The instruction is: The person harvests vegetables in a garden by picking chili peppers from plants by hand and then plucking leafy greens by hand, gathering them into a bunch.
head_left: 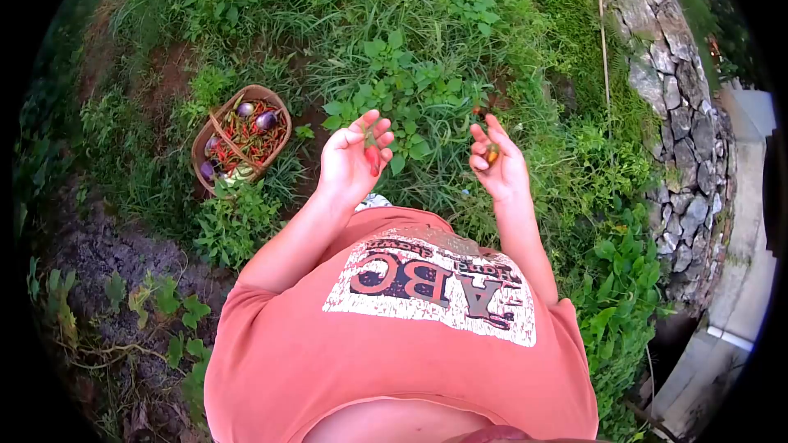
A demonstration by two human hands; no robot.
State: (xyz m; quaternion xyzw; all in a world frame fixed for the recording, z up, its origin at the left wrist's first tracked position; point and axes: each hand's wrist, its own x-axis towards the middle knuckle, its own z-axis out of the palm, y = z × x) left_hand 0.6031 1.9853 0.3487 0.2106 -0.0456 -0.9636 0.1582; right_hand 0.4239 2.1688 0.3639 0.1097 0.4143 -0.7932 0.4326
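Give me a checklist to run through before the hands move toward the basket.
1. Left hand holds a red chili: ok.
2. Right hand holds something: ok, a yellow-orange item.
3. Dark red item near the right hand, held or separate: cannot tell.
4. Basket uncovered: ok, its handle arches above red chilies and eggplants.
5. Either hand over the basket: not ok, both are to its right.
6. Room left inside: cannot tell, depth hidden.

Outdoor plot, daylit. Ground cover consists of dense green grass (525,8), with reddish-brown soil (168,70) exposed at upper left and dark, rough soil (98,234) at lower left. At right, an irregular stone wall (691,160) borders a pale concrete strip (745,197). A thin pole (603,41) runs near the wall.
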